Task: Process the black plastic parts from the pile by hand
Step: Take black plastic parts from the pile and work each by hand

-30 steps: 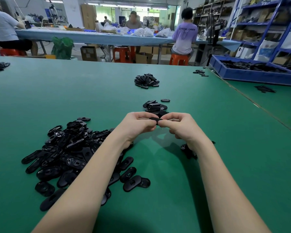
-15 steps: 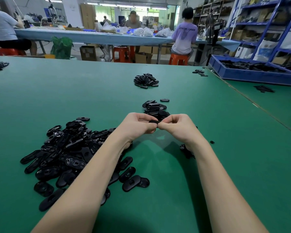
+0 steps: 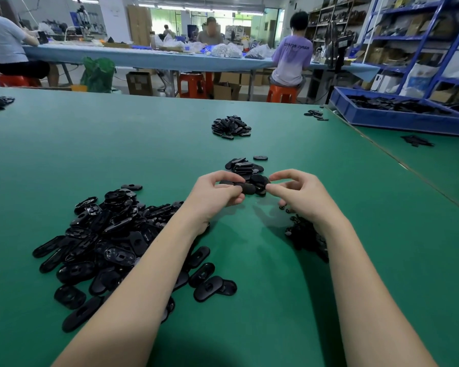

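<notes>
Both hands parted; left hand (image 3: 217, 193) holds black part (image 3: 245, 187); right hand (image 3: 300, 194) released.

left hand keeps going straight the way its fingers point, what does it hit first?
Probably the right hand. The left hand points right, gripping a flat black oval plastic part; the right fingertips sit at its far end. Depth is unclear.

Glossy black plastic parts (image 3: 109, 234), matt green table (image 3: 117, 144)
</notes>
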Tool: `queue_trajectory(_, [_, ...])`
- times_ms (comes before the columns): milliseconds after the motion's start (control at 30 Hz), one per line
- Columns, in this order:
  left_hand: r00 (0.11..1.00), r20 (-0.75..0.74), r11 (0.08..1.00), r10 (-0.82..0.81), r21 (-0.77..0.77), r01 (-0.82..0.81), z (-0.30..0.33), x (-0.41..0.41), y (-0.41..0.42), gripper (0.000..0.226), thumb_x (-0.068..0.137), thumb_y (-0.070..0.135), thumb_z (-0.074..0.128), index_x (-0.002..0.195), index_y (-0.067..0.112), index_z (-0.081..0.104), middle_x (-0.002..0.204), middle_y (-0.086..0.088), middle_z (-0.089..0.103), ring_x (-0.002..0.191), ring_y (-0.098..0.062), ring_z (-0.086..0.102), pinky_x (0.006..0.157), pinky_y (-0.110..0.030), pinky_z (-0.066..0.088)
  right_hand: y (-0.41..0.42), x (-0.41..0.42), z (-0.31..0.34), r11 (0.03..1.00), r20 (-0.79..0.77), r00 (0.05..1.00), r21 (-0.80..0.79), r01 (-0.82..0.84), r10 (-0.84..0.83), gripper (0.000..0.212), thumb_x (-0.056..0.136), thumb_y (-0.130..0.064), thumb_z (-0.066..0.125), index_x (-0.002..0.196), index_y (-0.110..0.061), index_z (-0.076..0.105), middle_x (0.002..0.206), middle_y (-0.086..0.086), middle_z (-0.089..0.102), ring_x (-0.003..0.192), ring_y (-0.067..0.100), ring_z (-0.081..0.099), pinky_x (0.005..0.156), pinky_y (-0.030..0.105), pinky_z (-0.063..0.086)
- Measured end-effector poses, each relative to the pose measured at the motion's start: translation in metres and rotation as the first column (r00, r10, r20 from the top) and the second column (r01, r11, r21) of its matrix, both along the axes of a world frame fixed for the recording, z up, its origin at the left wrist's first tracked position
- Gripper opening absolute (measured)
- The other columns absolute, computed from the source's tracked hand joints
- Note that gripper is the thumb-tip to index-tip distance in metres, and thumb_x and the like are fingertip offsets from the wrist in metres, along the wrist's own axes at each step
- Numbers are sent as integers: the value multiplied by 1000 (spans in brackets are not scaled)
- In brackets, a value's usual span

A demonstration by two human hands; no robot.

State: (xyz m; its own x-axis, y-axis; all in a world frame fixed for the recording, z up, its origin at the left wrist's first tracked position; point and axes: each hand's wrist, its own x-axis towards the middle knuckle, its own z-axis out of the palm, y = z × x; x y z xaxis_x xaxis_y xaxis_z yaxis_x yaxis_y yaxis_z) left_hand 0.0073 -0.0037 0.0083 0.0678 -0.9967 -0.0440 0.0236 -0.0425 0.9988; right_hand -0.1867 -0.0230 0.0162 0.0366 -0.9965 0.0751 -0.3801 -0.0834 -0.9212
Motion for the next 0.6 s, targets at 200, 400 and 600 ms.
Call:
queue_trajectory(200, [996, 27, 997, -80, -8, 81, -5, -7, 2, 20, 89, -8, 67, 104, 3, 71, 95, -13, 75, 73, -13, 73, 74, -18, 58, 3, 11, -8, 992, -63, 990, 18, -125, 126, 19, 87, -12, 76, 103, -22, 73, 77, -5, 70, 53, 7, 54, 55, 16, 44])
queue_trajectory(400, [745, 665, 968, 58, -219, 120, -7, 2, -2, 20, 86, 20, 73, 101, 31, 77, 91, 17, 73, 75, 4, 64, 65, 1, 39, 0, 9, -11, 992, -57, 991, 26, -124, 125, 17, 88, -15, 76, 104, -21, 74, 60, -14, 63, 52, 6, 56, 51, 12, 40])
queue_trajectory(600, [693, 691, 950, 205, -312, 30, -6, 3, -23, 18, 84, 21, 75, 98, 33, 75, 88, 13, 71, 67, -1, 61, 73, -6, 46, 1, 4, -11, 996, -15, 998, 59, -63, 64, 13, 87, -23, 72, 99, -27, 74, 83, -4, 77, 55, 6, 62, 58, 21, 47])
